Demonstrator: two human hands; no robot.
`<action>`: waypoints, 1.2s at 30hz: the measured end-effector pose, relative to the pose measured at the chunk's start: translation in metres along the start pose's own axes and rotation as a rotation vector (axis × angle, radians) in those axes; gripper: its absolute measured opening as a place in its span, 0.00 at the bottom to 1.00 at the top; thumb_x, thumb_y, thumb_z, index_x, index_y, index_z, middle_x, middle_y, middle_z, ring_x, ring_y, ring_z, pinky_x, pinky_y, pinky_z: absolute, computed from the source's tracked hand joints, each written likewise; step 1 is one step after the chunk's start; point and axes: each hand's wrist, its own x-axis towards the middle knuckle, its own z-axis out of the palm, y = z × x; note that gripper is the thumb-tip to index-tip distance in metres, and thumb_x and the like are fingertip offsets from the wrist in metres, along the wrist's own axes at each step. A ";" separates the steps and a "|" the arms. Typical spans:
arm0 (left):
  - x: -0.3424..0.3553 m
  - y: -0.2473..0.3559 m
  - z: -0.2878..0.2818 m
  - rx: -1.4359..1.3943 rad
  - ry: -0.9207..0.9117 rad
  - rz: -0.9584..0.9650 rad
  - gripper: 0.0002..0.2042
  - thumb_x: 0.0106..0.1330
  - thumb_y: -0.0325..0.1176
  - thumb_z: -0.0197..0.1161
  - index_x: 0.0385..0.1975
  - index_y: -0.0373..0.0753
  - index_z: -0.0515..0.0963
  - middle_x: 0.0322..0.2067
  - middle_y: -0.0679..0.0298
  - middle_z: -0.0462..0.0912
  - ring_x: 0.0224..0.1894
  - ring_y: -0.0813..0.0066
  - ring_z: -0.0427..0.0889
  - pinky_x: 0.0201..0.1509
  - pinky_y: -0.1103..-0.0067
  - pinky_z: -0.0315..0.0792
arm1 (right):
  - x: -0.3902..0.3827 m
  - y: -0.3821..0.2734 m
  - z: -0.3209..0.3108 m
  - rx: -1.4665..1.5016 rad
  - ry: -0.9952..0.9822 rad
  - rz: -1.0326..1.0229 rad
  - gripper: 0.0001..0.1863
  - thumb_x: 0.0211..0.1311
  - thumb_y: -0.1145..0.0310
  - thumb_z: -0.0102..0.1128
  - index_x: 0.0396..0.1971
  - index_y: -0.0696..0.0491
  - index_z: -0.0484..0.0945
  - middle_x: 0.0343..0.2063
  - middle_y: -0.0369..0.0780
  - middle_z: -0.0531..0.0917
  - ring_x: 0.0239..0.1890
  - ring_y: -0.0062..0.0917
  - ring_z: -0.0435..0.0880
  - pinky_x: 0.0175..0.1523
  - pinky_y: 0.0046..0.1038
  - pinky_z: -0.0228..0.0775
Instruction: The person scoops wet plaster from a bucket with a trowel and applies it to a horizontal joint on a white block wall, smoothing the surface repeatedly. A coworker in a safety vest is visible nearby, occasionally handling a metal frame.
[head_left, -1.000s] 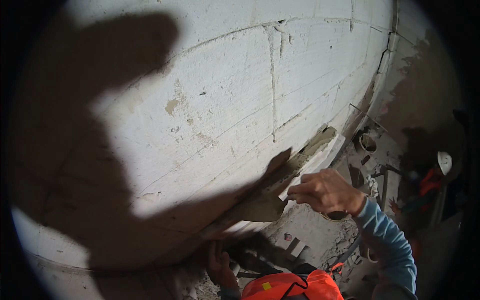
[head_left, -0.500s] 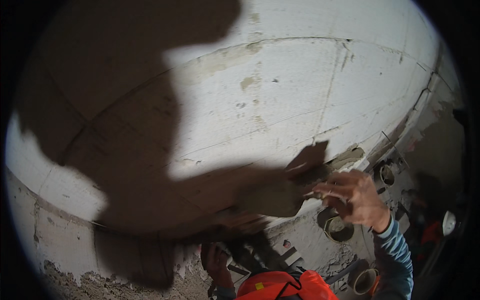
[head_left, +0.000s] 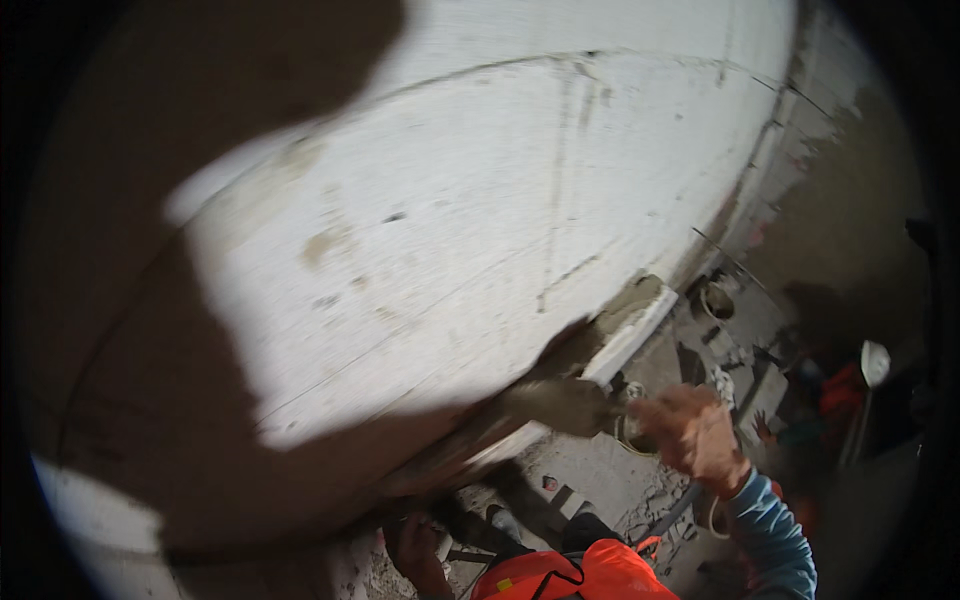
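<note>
My right hand [head_left: 690,435] is closed around the handle of a trowel [head_left: 565,405], both blurred by motion. The mortar-grey blade points left, over the ledge at the foot of the white wall [head_left: 480,210]. Wet mortar [head_left: 630,300] lies along the pale ledge strip [head_left: 635,335], beyond the blade. Low down, in shadow, my left hand [head_left: 415,550] is near the wall's lower edge with its fingers curled; what they hold, if anything, is too dark to make out.
A bucket [head_left: 632,432] stands below, partly hidden by my right hand, with another bucket [head_left: 716,300] farther off. Rubble [head_left: 650,510] litters the floor. At right is a co-worker in orange with a white helmet [head_left: 875,362]. A thin rod [head_left: 735,262] juts out near the wall corner.
The view has swung, so the wall and ledge appear shifted left and tilted more steeply. My right hand still grips the trowel, now lower in the picture. My left hand also appears slightly lower.
</note>
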 end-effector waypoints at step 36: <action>-0.030 -0.440 -0.023 1.501 -0.300 -0.474 0.18 0.74 0.41 0.77 0.57 0.40 0.87 0.48 0.61 0.89 0.51 0.68 0.85 0.58 0.69 0.81 | -0.523 0.443 0.797 -0.004 -0.923 0.924 0.11 0.66 0.67 0.69 0.46 0.49 0.91 0.50 0.42 0.90 0.52 0.43 0.92 0.53 0.45 0.84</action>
